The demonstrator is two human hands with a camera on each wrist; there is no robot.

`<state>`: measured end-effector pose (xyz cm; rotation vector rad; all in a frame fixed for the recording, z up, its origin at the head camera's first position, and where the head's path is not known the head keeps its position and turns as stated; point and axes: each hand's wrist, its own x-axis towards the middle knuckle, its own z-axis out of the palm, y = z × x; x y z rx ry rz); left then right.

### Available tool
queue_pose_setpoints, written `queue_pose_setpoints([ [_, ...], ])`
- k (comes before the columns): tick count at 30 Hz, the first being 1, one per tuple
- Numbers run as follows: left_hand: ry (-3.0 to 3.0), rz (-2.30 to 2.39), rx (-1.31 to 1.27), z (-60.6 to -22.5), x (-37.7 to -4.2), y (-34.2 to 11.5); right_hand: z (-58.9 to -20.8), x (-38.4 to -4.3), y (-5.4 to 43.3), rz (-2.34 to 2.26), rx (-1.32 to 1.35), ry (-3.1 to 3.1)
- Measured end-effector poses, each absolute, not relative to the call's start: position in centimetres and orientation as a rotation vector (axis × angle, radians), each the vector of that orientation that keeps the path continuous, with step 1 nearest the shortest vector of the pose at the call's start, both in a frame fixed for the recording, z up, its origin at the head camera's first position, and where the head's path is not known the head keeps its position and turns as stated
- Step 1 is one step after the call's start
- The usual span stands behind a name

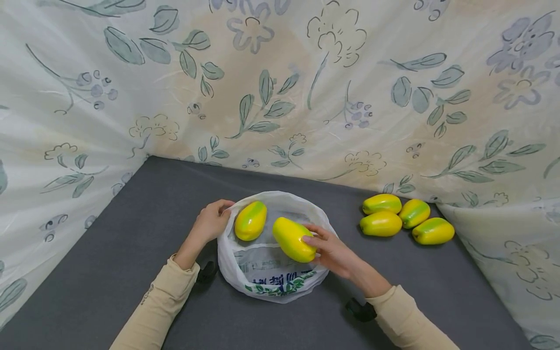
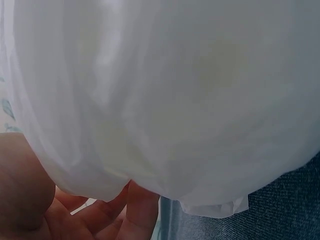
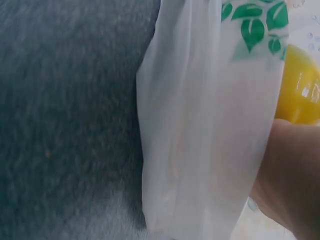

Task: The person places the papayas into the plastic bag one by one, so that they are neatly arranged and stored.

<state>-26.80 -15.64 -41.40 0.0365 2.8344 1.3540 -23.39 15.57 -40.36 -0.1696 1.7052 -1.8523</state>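
A white plastic bag point(image 1: 275, 295) with green leaf print and dark lettering stands with its mouth spread wide. My left hand point(image 1: 211, 221) grips its left rim; in the left wrist view, the fingers point(image 2: 142, 207) curl at the edge of the plastic. Over the bag's right half, my right hand point(image 1: 332, 253) holds a yellow-green papaya point(image 1: 292, 238), thumb and fingers around its right end. Another papaya point(image 1: 251, 221) lies inside the bag at the left. In the right wrist view, the held papaya point(image 3: 300, 87) shows partly behind the bag's wall.
Several more papayas point(image 1: 380, 223) lie grouped on the dark grey tabletop point(image 1: 144, 233) to the right of the bag. A floral curtain point(image 1: 280, 97) hangs along the back and both sides. Dark straps point(image 1: 361, 310) sit at both wrists.
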Motion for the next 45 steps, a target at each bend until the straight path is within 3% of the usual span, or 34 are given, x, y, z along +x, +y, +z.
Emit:
queue_pose_setpoints([
  [45, 2.812, 1.365, 0.045, -40.9, -26.6, -15.7, -41.7, -21.6, 9.1, -1.721, -0.214, 1.644],
])
